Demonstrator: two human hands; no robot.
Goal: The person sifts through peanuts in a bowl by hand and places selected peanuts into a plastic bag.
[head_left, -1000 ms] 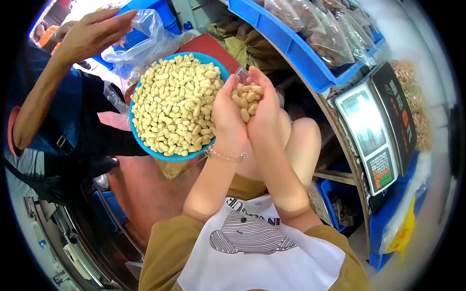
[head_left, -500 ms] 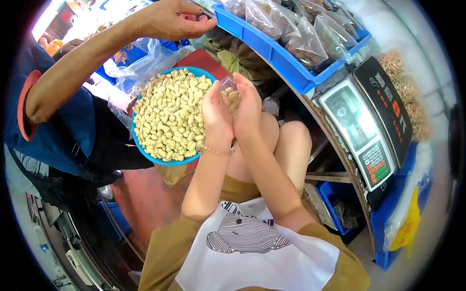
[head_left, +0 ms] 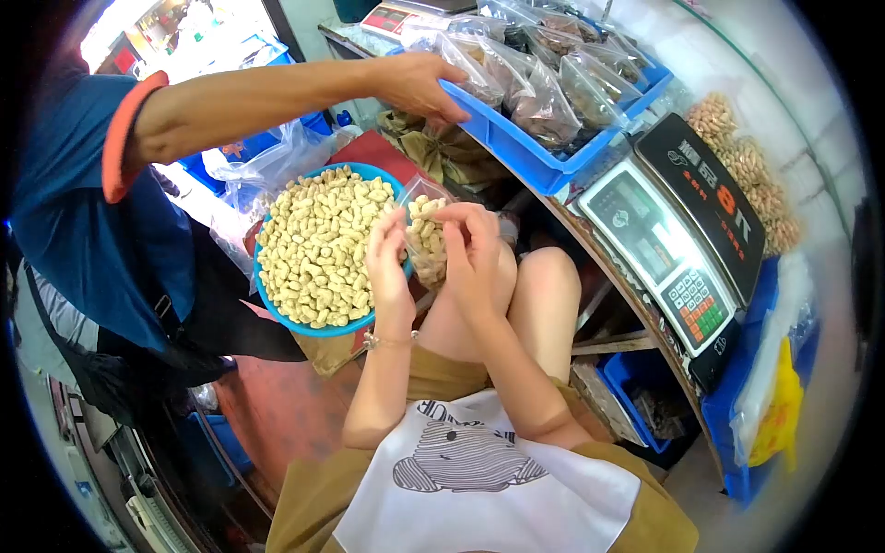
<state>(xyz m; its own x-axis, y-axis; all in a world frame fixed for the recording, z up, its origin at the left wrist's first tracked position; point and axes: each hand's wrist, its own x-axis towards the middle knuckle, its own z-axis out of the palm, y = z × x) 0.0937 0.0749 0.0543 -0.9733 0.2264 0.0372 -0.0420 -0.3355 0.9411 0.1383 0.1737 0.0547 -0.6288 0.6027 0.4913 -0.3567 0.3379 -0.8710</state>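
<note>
Reddish floor [head_left: 286,396]; peanut bag [head_left: 427,247] between half-curled left fingers [head_left: 384,232] and right fingers [head_left: 473,221], grip unclear.

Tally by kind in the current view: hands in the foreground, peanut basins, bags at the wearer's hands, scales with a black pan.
Wearer's left hand and right hand: 2
Other person's hand: 1
Blue peanut basin: 1
Clear peanut bag: 1
Black-pan scale: 1
Total: 6
</note>
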